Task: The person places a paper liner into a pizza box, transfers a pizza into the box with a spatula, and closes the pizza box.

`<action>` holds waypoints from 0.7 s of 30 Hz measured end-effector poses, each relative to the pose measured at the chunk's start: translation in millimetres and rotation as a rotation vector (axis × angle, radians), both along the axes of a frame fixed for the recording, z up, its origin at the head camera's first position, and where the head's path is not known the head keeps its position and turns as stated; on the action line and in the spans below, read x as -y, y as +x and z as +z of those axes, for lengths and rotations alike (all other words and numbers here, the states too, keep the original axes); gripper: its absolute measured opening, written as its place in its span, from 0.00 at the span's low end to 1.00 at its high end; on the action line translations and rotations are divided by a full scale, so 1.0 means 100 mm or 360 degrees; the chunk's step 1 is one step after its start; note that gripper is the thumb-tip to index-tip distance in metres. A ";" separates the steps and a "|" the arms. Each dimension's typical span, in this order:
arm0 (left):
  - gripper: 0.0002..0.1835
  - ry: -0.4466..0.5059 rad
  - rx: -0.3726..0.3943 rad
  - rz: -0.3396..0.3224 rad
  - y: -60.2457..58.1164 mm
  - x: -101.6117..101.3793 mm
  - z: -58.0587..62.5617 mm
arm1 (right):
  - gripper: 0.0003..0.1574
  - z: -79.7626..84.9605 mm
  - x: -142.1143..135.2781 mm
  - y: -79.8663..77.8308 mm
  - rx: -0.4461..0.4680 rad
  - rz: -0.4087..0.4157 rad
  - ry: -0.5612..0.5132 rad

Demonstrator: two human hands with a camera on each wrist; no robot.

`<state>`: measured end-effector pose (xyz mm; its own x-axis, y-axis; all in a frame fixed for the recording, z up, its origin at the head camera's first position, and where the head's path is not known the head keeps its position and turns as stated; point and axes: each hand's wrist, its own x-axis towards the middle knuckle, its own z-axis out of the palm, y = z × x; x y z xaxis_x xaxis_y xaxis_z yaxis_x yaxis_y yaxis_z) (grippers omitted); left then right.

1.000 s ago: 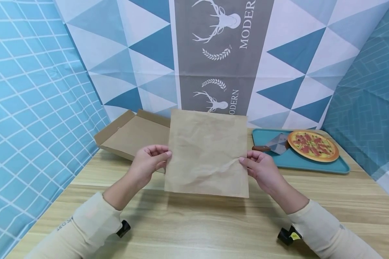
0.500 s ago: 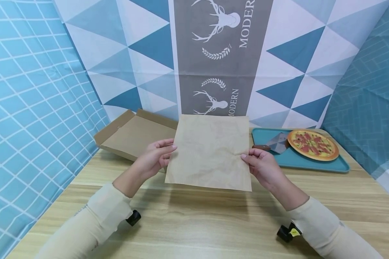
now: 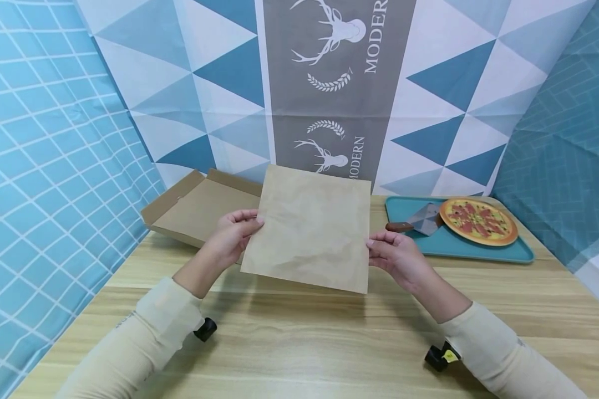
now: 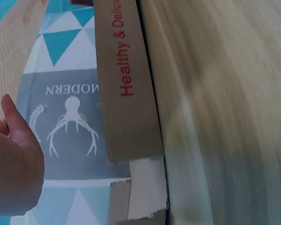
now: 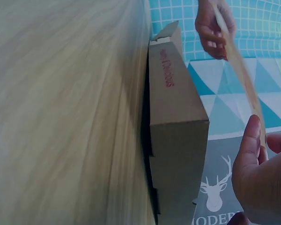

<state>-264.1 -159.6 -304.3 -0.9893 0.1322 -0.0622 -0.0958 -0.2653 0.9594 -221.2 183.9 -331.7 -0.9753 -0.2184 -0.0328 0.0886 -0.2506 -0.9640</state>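
A square sheet of brown paper [image 3: 309, 230] is held up above the table, its face tilted toward me and slightly creased. My left hand [image 3: 229, 238] pinches its left edge between thumb and fingers. At the right edge, lower down, my right hand [image 3: 399, 259] pinches the paper the same way. Seen nearly edge-on in the right wrist view, the sheet [image 5: 241, 70] runs as a thin strip between both hands. Behind it, an open cardboard pizza box [image 3: 199, 208] lies at the back left, its right part hidden by the paper.
On the back right of the wooden table [image 3: 299, 349] lies a teal tray [image 3: 464, 252]. It bears a pizza [image 3: 479, 223] and a pizza server [image 3: 426, 219] with a brown handle. Patterned cloth hangs behind and at both sides. Red lettering marks the box's side [image 4: 126, 112].
The paper has shifted a little left, its left side rising relative to the right. My left hand's fingers, looser half a second ago, pinch the edge again. My right hand has moved slightly left.
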 end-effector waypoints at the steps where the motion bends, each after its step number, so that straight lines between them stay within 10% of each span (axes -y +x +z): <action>1: 0.06 0.0006 0.0003 0.0008 0.00 0.02 0.01 | 0.02 -0.01 -0.01 0.00 -0.0013 0.0014 0.0017; 12: 0.07 0.0080 0.0005 0.0051 -0.14 0.15 0.17 | 0.10 -0.06 -0.11 0.00 -0.0080 -0.0033 0.0210; 21: 0.12 -0.0186 0.0032 0.0030 -0.28 0.14 0.30 | 0.19 -0.11 -0.11 -0.06 -0.0069 -0.0064 0.0501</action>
<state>-292.5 -173.2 -274.0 -0.9899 0.1045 -0.0960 -0.1114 -0.1535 0.9818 -226.9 194.6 -342.8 -0.9849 -0.1657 -0.0506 0.0415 0.0579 -0.9975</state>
